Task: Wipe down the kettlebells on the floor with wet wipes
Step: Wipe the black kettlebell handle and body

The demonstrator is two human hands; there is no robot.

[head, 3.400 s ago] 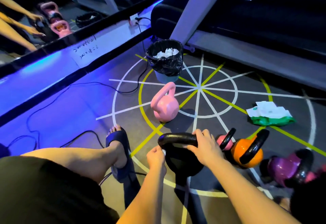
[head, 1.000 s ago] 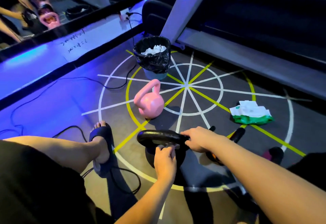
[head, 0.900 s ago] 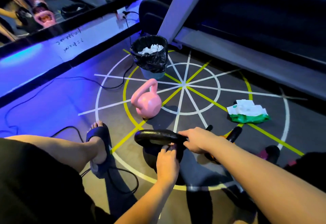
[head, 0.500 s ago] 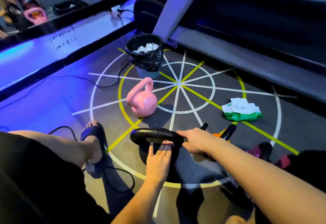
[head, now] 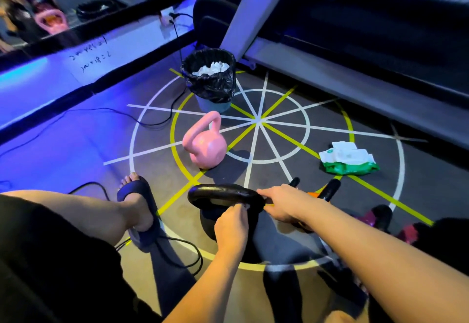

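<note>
A black kettlebell (head: 223, 194) stands on the floor right in front of me. My right hand (head: 281, 204) grips the right end of its handle. My left hand (head: 232, 223) is curled against the bell's body just under the handle, and a pale sliver of wet wipe (head: 242, 205) shows at its fingertips. A pink kettlebell (head: 205, 144) stands farther off. An orange kettlebell (head: 313, 194) and a purple one (head: 369, 219) sit to the right, mostly hidden behind my right arm. The green pack of wet wipes (head: 349, 158) lies at the right.
A bin (head: 209, 81) lined with a black bag holds used wipes beyond the pink kettlebell. My left foot in a dark slipper (head: 138, 203) rests on the floor, with black cables (head: 177, 254) beside it. A treadmill (head: 355, 86) runs along the back right, and a mirror wall on the left.
My left hand, flat with fingers spread on the black bell half a second ago, has curled shut higher up, close under the handle. My right hand keeps its grip on the handle.
</note>
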